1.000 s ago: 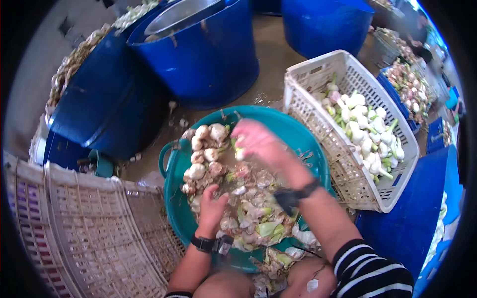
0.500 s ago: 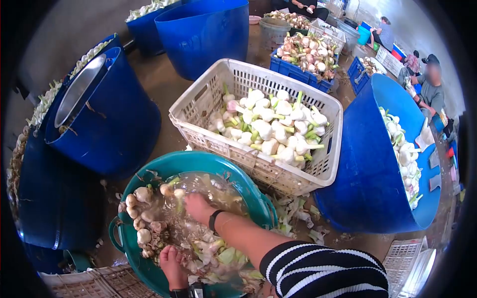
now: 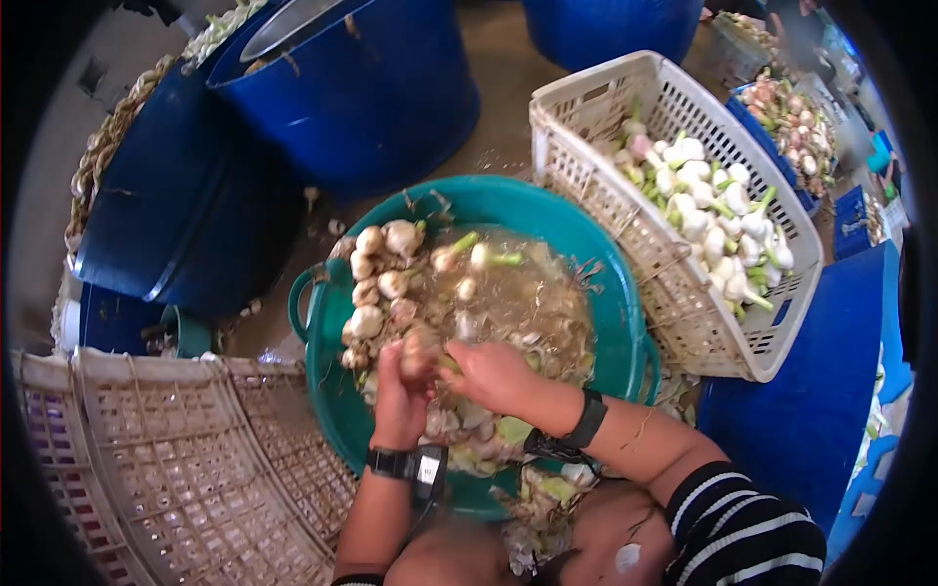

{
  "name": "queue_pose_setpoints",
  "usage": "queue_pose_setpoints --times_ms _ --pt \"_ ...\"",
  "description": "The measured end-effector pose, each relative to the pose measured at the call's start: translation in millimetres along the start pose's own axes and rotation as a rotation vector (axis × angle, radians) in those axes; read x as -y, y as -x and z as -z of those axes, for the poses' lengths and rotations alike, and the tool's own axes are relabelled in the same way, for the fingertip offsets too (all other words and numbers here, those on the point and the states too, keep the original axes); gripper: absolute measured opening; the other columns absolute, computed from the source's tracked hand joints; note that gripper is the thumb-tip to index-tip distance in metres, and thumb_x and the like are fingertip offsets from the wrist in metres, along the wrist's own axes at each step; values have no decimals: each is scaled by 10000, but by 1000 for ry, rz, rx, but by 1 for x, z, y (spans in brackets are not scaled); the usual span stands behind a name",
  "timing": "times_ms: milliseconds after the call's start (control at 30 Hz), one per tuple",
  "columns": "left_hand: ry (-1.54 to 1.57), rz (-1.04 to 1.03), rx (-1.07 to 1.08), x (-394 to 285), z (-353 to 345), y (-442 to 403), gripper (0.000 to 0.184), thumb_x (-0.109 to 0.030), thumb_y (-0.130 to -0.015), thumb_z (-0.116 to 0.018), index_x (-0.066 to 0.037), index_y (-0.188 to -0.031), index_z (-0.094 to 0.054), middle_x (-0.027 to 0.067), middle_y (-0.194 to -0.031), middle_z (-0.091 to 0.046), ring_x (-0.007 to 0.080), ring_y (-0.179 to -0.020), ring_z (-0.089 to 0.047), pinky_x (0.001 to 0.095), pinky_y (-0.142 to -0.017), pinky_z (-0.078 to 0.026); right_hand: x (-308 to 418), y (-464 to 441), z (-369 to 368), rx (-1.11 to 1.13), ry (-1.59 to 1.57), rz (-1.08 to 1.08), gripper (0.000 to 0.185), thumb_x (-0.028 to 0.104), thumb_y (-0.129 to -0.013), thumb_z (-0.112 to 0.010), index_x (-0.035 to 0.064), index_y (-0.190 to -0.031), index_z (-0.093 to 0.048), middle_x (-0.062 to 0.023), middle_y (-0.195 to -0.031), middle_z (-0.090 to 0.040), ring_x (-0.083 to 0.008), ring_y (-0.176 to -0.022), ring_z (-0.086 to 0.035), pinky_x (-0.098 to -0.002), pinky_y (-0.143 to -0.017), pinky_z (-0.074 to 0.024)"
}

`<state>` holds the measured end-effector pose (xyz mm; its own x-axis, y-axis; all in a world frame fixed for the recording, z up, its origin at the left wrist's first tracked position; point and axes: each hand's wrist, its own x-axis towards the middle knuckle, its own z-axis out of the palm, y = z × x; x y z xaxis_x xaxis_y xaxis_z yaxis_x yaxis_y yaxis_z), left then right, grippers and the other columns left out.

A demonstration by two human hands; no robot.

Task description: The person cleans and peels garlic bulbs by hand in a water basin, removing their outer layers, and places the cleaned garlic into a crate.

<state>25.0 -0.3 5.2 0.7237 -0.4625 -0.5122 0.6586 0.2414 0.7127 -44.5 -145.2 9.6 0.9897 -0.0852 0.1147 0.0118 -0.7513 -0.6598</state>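
Over the green tub point(image 3: 625, 283) of murky water, both hands meet at one brownish garlic bulb point(image 3: 421, 352). My left hand point(image 3: 399, 396) is closed around the bulb from the left. The fingers of my right hand point(image 3: 493, 376) pinch at its stem side, where the motion is slightly blurred. Unpeeled garlic bulbs point(image 3: 366, 320) are heaped along the tub's left side. A few paler bulbs with green stems point(image 3: 481, 257) float in the water beyond my hands. Wet peelings point(image 3: 469, 430) lie in the tub below my hands.
A white crate point(image 3: 625, 215) of cleaned garlic stands right of the tub. Large blue barrels point(image 3: 362, 107) rise behind and to the left. An empty-looking plastic crate point(image 3: 166, 469) sits at the near left. A blue container point(image 3: 801, 391) stands at the right.
My right hand has moved back from the water to meet my left hand, and a garlic bulb is now between them. The view has swung left, shifting the tub and white crate rightward.
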Motion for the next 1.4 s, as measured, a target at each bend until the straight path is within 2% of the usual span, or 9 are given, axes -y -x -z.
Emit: queue_pose_setpoints --times_ms 467,533,667,833,900,1067,1233,1300,1400 --pt "-169 -129 -188 18 -3 -3 267 -248 -861 -565 -147 -1042 -397 -9 -720 -530 57 -558 -480 190 -422 -332 -14 -9 -27 1 156 5 232 241 -807 -558 25 -724 -575 -127 -590 -589 -294 -539 -606 -396 -501 -494" --pt "-34 -128 -151 23 -3 1 274 -260 -860 -560 -146 -1048 -397 -12 -755 -525 60 -586 -481 198 -438 -344 -26 -14 -20 224 -990 -672 241 249 -866 -519 30 -786 -579 -81 -657 -607 -215 -586 -617 -353 -507 -500" --pt "-18 -208 47 18 -1 4 526 -332 -843 -560 -131 -1264 -315 39 -967 -545 123 -810 -538 261 -585 -456 -8 -7 -1 222 -1536 -818 253 261 -903 -490 33 -982 -566 -44 -867 -612 -121 -725 -596 -236 -532 -469" --pt "-104 42 359 -22 22 -3 630 -373 -793 -621 -66 -1288 -384 81 -1083 -553 164 -932 -557 300 -711 -503 -20 1 -9 333 -1006 -471 191 224 -904 -496 62 -929 -595 -22 -787 -628 -133 -663 -603 -312 -505 -452" --pt "-365 267 204 -36 8 -5 611 -332 -753 -690 -49 -1235 -444 61 -1056 -572 160 -890 -587 288 -720 -502 -18 4 -8 28 -72 180 176 181 -869 -540 23 -919 -597 -31 -705 -615 -107 -612 -570 -311 -509 -441" --pt "-941 -364 207 -1 -2 11 630 -221 -641 -786 -42 -1174 -500 102 -1157 -529 195 -1070 -506 321 -894 -420 -31 -5 -19 142 -835 -672 171 215 -856 -531 60 -894 -591 -77 -635 -588 -178 -603 -605 -340 -457 -454" --pt "-1515 -966 415 -11 -9 15 555 -99 -636 -744 -112 -1153 -543 202 -1250 -431 351 -1167 -421 436 -978 -339 -41 2 1 273 -1431 -908 225 259 -906 -491 81 -1036 -536 -50 -856 -606 -184 -665 -617 -308 -516 -507" --pt "-1418 -921 379 -4 -10 12 425 -32 -672 -686 -169 -1061 -584 208 -1255 -432 371 -1151 -434 427 -939 -393 -26 3 10 124 -1704 -746 218 268 -920 -469 83 -1015 -534 -59 -927 -593 -184 -747 -617 -322 -595 -524" --pt "-205 -308 113 4 -15 8 183 -10 -822 -533 -108 -972 -494 144 -1214 -481 278 -1120 -483 356 -845 -479 -20 14 9 131 -1624 -420 278 254 -927 -464 74 -1137 -493 -50 -1066 -561 -158 -950 -554 -324 -806 -471"
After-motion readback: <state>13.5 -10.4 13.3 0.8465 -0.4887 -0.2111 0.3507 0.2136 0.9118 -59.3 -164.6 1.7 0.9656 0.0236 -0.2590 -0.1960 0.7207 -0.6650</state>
